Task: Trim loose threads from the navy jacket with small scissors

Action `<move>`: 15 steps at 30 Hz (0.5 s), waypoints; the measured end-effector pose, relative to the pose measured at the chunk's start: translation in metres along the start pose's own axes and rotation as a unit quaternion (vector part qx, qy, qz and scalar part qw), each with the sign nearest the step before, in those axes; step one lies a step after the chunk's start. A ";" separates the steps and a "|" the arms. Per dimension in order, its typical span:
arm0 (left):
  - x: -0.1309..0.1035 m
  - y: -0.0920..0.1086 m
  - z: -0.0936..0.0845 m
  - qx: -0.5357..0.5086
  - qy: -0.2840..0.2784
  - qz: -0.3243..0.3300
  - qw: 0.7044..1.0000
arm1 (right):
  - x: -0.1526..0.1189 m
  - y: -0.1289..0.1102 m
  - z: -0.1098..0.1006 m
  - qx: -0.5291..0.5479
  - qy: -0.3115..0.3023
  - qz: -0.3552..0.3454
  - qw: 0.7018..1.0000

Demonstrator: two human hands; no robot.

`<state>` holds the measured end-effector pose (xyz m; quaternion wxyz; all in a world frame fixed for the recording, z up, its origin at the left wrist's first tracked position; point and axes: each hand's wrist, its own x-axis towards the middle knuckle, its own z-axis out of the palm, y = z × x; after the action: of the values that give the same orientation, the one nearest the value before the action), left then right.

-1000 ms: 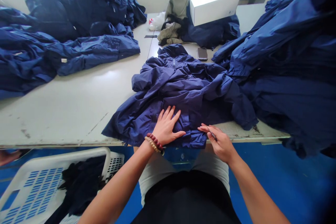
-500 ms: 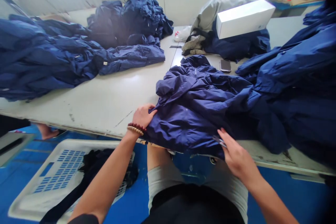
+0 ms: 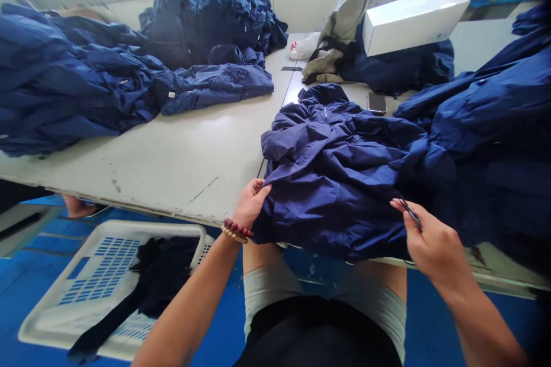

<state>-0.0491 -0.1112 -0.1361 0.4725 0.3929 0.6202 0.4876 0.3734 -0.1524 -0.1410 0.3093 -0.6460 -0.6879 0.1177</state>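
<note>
A navy blue jacket [image 3: 318, 195] lies spread on the table in front of me, its collar and zip pointing away and its lower edge at the table's front. My left hand [image 3: 252, 203], with two bead bracelets at the wrist, pinches the jacket's left side between thumb and fingers. At the lower right of the jacket, my right hand [image 3: 434, 243] is closed around small dark thread snips [image 3: 411, 213]. The snips' tips point up and left beside the fabric. Whether the right fingertips also grip the cloth, I cannot tell.
Navy garments [image 3: 86, 80] are heaped at the left, with more on the right [image 3: 495, 143]. Behind the jacket are a dark phone-like object [image 3: 376, 103] and a white box [image 3: 415, 20] on clothing. A white basket [image 3: 41, 312] holding dark cloth stands below left.
My right hand has moved right and slightly up with the snips. My left hand, still pinching the jacket, has shifted a little right. The jacket's lower part now lies further right.
</note>
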 end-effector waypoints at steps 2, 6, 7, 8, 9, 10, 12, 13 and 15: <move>-0.002 0.002 0.001 -0.017 -0.009 -0.010 1.000 | 0.002 -0.040 0.011 0.078 -0.001 -0.063 0.995; -0.002 0.003 0.008 -0.041 -0.036 -0.034 0.998 | 0.017 -0.100 0.057 0.219 -0.112 -0.192 0.950; -0.001 0.003 0.009 -0.049 -0.042 -0.043 0.997 | 0.023 -0.109 0.071 0.244 -0.140 -0.208 0.937; 0.001 0.004 0.011 -0.053 -0.045 -0.052 0.996 | 0.031 -0.116 0.085 0.262 -0.163 -0.215 0.927; 0.003 0.004 0.011 -0.045 -0.044 -0.057 0.996 | 0.039 -0.120 0.099 0.276 -0.179 -0.215 0.920; 0.006 0.004 0.011 -0.025 -0.039 -0.056 0.997 | 0.047 -0.122 0.112 0.285 -0.189 -0.208 0.916; 0.013 0.005 0.008 0.033 -0.022 -0.041 0.998 | 0.061 -0.119 0.133 0.296 -0.192 -0.185 0.917; 0.016 0.005 0.005 0.064 -0.014 -0.028 0.997 | 0.066 -0.116 0.141 0.299 -0.190 -0.172 0.919; 0.023 0.004 -0.001 0.114 0.003 -0.002 0.994 | 0.072 -0.108 0.150 0.305 -0.190 -0.152 0.921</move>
<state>-0.0555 -0.0891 -0.1367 0.4242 0.4415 0.6735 0.4141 0.2000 -0.0621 -0.1778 0.3686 -0.3739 -0.7544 0.3941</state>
